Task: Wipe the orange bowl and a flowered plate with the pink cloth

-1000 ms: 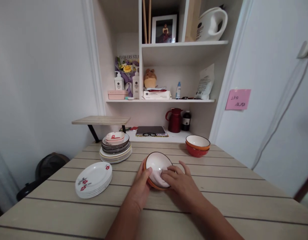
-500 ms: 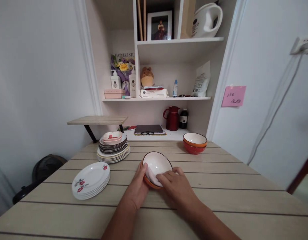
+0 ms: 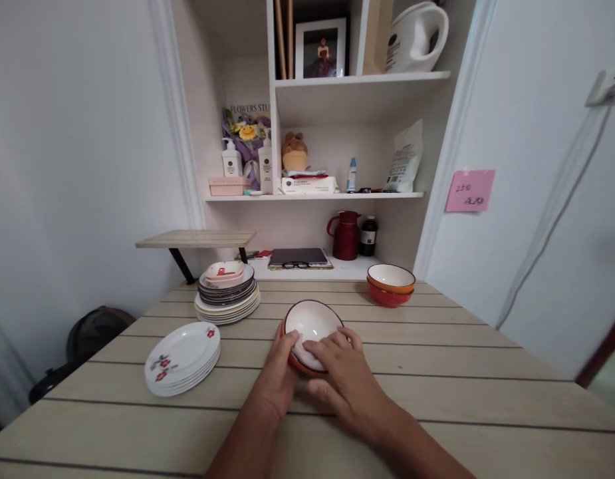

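Observation:
An orange bowl (image 3: 314,319) with a white inside and a dark rim is tilted toward me above the middle of the table. My left hand (image 3: 281,371) grips its left side, thumb over the rim and fingers round the outside. My right hand (image 3: 343,372) lies across the near right rim, its fingers stretched into the bowl and its thumb apart below the rim. A pale patch shows inside the bowl by the fingertips; whether it is a reflection or a thin cloth, I cannot tell. The underside of the bowl is hidden.
Flowered plates (image 3: 182,359) are stacked at the left. Behind them stands a taller plate stack (image 3: 227,303) with small pink dishes (image 3: 225,271) on top. Two nested bowls (image 3: 391,286) sit at the back right. A raised wooden shelf (image 3: 197,239) overhangs the back left corner.
My right thumb has come away from the bowl and now points left below it. The right fingers have shifted slightly left inside the bowl. My left hand keeps its hold.

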`<state>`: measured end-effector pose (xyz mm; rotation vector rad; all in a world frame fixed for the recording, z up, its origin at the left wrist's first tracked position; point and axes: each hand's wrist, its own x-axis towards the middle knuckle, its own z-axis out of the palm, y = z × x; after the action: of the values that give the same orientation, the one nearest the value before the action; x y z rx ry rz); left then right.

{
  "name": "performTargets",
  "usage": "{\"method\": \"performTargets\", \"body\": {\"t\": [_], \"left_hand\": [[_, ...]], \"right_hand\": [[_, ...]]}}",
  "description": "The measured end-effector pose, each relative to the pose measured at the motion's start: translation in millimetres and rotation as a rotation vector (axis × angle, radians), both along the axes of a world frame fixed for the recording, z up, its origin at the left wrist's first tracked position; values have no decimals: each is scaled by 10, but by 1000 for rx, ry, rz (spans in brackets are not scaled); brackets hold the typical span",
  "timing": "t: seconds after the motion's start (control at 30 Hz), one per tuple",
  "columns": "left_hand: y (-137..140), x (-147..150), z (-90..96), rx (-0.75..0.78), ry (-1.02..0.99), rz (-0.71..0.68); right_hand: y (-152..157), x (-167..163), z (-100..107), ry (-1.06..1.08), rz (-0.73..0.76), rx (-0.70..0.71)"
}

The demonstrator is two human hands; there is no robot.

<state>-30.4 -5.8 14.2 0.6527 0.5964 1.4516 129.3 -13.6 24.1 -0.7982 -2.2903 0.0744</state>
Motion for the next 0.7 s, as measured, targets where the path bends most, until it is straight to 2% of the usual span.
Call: {"method": "performTargets", "body": {"t": [0.13, 0.33, 0.53, 0.7], "left_hand": [[-45, 39, 44, 73, 44, -11], [-62, 34, 53, 79, 39, -39], [-32, 9, 8, 80, 27, -40], [-18, -47, 24, 61, -3, -16]], "right_hand": [[52, -14, -14, 148, -135, -53], [144, 41, -71, 285, -163, -76], [135, 98, -37, 59, -100, 67], [76, 201, 41, -84, 24, 15]]}}
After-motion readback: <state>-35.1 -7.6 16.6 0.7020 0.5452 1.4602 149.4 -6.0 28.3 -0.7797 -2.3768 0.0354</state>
